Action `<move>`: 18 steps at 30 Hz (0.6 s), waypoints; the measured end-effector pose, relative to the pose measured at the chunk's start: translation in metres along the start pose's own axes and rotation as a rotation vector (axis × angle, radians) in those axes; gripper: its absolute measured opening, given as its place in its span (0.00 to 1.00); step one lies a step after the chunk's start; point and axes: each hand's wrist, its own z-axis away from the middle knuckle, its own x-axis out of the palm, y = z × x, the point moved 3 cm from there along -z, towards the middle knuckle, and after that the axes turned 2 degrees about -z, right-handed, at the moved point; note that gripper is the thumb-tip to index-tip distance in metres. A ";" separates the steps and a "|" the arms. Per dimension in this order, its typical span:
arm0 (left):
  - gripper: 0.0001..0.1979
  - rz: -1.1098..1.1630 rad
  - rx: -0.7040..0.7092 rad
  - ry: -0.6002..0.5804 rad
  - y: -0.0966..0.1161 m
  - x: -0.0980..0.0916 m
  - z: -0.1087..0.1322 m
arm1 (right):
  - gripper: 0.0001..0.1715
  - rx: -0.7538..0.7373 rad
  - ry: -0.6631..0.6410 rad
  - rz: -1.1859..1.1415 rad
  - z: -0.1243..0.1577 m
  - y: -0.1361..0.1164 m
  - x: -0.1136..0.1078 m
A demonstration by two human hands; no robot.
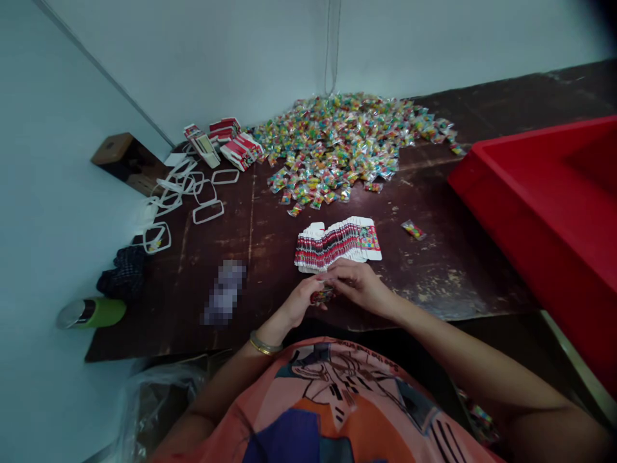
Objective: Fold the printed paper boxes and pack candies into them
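Close to the front edge of the dark table, my left hand (pixel 301 300) and my right hand (pixel 361 287) meet around a small colourful packet (pixel 322 294). The left fingers wrap its left side; the right fingers press at its top and right. Part of the packet is hidden by the fingers. Just beyond my hands lies a fanned row of flat red and white cartons (pixel 332 245). A large heap of clear packets with multicoloured pieces (pixel 337 141) spreads at the back. One loose packet (pixel 413 230) lies right of the row.
A red tray (pixel 540 193) stands at the right. Back left are stacked cartons (pixel 241 150), a brown box (pixel 130 161) and white loops (pixel 208 212). A green bottle (pixel 107 312) and dark cloth (pixel 123 273) are left, a blurred object (pixel 225 292) nearer. A plastic bag (pixel 159 399) hangs below.
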 end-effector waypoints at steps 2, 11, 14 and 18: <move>0.19 0.075 -0.023 0.000 -0.001 0.000 -0.001 | 0.14 -0.091 -0.028 0.073 0.001 -0.006 0.001; 0.22 0.034 0.048 -0.166 0.007 -0.001 0.004 | 0.12 0.141 0.070 -0.125 -0.003 0.006 -0.011; 0.25 0.008 -0.015 -0.163 0.003 -0.005 0.009 | 0.13 -0.004 0.111 0.013 0.006 0.004 -0.010; 0.26 0.009 -0.103 -0.214 -0.008 0.000 0.006 | 0.13 -0.012 0.228 0.011 0.024 0.013 -0.003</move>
